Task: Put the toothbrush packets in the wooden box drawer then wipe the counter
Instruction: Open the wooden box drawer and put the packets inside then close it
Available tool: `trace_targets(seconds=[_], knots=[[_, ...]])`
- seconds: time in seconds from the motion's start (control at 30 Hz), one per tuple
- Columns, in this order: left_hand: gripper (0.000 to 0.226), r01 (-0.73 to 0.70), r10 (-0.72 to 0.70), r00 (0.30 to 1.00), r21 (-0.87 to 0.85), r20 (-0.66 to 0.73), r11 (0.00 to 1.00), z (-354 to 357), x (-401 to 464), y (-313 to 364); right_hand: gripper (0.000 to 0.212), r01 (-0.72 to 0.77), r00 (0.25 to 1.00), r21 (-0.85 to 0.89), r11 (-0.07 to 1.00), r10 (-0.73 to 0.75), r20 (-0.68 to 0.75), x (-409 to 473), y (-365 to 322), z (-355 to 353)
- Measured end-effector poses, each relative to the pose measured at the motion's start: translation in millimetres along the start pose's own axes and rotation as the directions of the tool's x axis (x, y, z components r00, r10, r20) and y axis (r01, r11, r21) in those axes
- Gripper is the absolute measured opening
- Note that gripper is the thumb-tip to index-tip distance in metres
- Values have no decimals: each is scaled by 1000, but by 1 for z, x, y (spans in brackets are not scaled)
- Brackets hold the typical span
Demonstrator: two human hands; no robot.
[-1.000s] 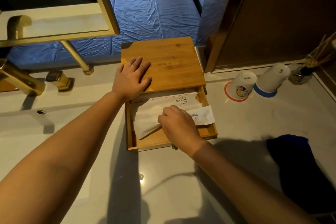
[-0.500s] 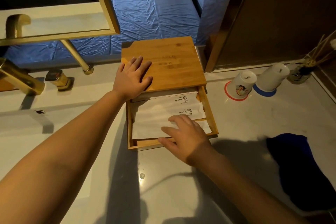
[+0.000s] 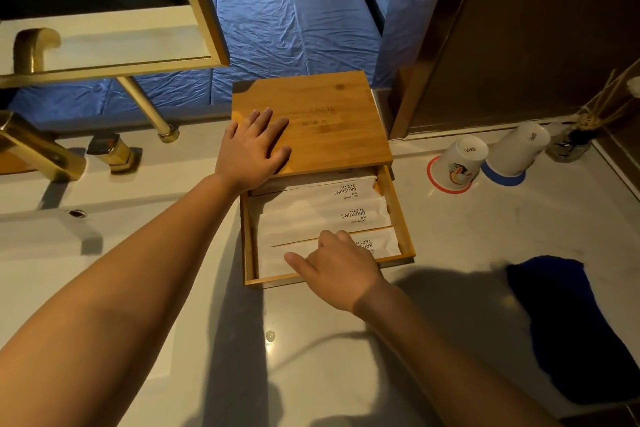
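Observation:
A wooden box point(image 3: 322, 104) stands at the back of the pale counter point(image 3: 311, 340), its drawer point(image 3: 398, 215) pulled out toward me. Three white toothbrush packets point(image 3: 311, 215) printed "BRUSHING TEETH" lie side by side in the drawer. My left hand point(image 3: 254, 149) rests flat on the box lid, fingers spread. My right hand point(image 3: 337, 265) lies over the drawer's front edge, fingers loosely curled on the nearest packet, holding nothing. A dark blue cloth point(image 3: 568, 329) is bunched on the counter at the right.
Two upturned white cups point(image 3: 460, 163) point(image 3: 517, 151) stand right of the box, with a reed diffuser point(image 3: 575, 139) behind them. A gold faucet point(image 3: 38, 149) and a white basin point(image 3: 52, 236) are at the left. A dark wooden panel rises at the back right.
My right hand let go of the last packet, which now lies flat in the drawer. The hand drew back to the drawer's front edge. My left hand stayed on the lid.

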State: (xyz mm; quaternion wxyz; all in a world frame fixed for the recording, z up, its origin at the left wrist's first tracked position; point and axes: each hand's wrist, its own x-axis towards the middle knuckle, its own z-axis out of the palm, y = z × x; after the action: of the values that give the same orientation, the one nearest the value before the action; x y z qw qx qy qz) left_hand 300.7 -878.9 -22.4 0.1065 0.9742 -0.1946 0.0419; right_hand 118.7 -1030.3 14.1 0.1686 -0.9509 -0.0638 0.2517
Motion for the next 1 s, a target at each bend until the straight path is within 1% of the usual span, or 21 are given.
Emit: trace_targets(seconds=[0.07,0.13,0.17,0.2,0.27,0.37,0.47,0.53,0.57,0.6,0.63,0.67,0.7,0.73,0.77,0.8,0.83,0.87,0.93,1.0], knots=[[60,-1,1,1000,-1,-5,1000,1,0,0,67,-2,999,55,998,4,-31,0,3,-4],[60,-2,2,1000,1,-8,1000,2,0,0,56,11,993,113,994,2,-121,1,12,-5],[59,0,0,1000,3,-8,1000,2,0,0,51,19,986,97,995,-2,-167,2,18,-4],[59,0,0,1000,3,-8,1000,2,1,-1,50,15,981,43,999,-7,-193,5,24,-2],[59,0,0,1000,-1,-12,1000,2,1,-1,56,-23,987,-56,998,14,-160,9,35,1],[59,-1,1,1000,-2,-7,1000,2,1,0,61,-53,997,-81,995,48,-67,12,42,8],[59,2,-2,1000,-4,-2,1000,1,1,0,61,-69,996,-77,995,64,-59,11,45,9],[60,1,-1,1000,-6,1,1000,1,1,-1,63,-65,995,-92,994,58,-79,10,44,10],[60,-1,1,1000,-6,1,1000,1,0,0,65,-50,989,-73,996,39,-142,7,43,10],[60,-3,3,1000,-6,0,1000,1,0,0,64,2,963,-7,1000,-4,-270,3,42,12],[60,-4,4,1000,-7,-1,1000,1,0,0,57,107,898,90,990,-57,-435,-3,42,14],[60,-4,4,1000,-11,0,1000,1,0,0,43,219,810,174,960,-80,-581,-9,43,17],[60,-2,2,1000,-13,3,1000,1,0,0,32,288,757,263,921,-50,-652,-15,44,22],[60,1,-1,1000,-12,5,1000,1,0,-1,30,306,766,385,871,15,-643,-21,46,29],[60,2,-2,1000,-9,7,1000,0,0,-1,33,261,818,537,802,112,-565,-26,47,37],[61,1,-1,1000,-7,7,1000,0,0,0,37,166,875,679,715,211,-436,-29,47,43],[61,0,0,1000,-5,5,1000,0,0,0,41,51,914,776,629,283,-290,-31,48,49],[61,-1,1,1000,-6,4,1000,0,0,0,42,-62,934,828,557,324,-148,-32,48,53],[60,-2,2,1000,-9,2,1000,0,0,0,37,-239,935,875,422,344,90,-31,48,57],[60,-4,4,1000,-7,0,1000,0,0,1,28,-309,924,917,253,309,226,-24,43,53]])
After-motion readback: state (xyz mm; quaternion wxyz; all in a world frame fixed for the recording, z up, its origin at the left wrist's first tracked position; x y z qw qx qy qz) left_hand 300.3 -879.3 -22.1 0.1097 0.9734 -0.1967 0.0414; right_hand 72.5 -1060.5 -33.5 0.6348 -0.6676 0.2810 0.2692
